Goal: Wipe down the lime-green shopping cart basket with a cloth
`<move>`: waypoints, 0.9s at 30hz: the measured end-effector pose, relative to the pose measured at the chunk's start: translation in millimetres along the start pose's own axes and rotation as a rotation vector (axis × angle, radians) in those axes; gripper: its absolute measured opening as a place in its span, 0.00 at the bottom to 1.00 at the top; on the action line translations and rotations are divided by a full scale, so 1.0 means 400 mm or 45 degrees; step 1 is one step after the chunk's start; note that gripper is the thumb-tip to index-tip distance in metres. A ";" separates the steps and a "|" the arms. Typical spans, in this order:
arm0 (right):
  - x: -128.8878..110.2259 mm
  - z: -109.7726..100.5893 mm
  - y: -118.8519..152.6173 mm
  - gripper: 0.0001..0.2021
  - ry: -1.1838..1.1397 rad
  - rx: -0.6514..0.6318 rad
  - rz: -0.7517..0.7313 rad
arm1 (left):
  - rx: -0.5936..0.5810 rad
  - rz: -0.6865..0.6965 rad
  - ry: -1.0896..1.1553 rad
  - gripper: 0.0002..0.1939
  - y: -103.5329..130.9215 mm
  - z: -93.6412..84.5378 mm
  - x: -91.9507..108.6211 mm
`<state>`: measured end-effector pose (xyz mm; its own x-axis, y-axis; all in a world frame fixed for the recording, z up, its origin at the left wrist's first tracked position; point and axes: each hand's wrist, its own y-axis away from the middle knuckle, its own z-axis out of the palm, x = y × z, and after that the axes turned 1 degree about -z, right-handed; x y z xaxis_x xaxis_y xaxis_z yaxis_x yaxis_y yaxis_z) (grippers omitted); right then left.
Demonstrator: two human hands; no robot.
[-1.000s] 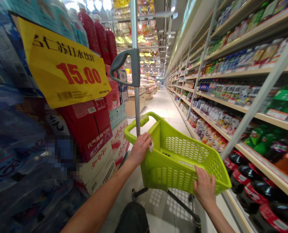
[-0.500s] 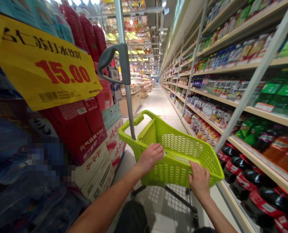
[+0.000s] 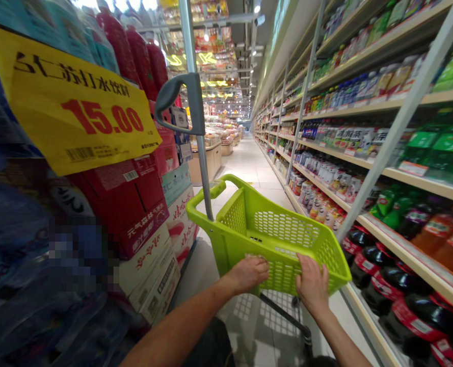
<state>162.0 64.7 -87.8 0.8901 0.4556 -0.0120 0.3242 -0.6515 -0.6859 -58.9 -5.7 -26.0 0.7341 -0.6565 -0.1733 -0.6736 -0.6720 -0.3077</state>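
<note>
A lime-green plastic shopping cart (image 3: 226,239) with a perforated basket stands in front of me in the aisle. Its basket looks bare inside. My left hand (image 3: 249,272) is closed against the outside of the near wall, just under the rim. Something small, pale and crumpled shows at its knuckles, too blurred to name. Farther right, my right hand (image 3: 312,285) grips the near rim, with its fingers hooked over the edge. A grey upright pole (image 3: 205,173) with a dark grey loop handle (image 3: 197,104) rises at the cart's left end.
Stacked drink cartons (image 3: 144,219) and a yellow price sign (image 3: 81,112) crowd the left side. Shelves of bottles (image 3: 364,135) line the right, with large cola bottles (image 3: 409,311) at the bottom. Tiled floor (image 3: 241,158) runs ahead between them.
My left hand has moved down and slightly right, from the near rim to the outer wall of the basket. My right hand stays on the rim.
</note>
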 end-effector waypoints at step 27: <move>0.011 0.016 -0.006 0.25 0.003 -0.005 -0.048 | 0.220 -0.492 -0.169 0.11 -0.036 -0.092 -0.080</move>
<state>163.1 72.3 -90.9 0.8777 0.4789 0.0155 0.3591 -0.6360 -0.6831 -76.1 12.4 18.3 0.9414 -0.3114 -0.1297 -0.3318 -0.7847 -0.5236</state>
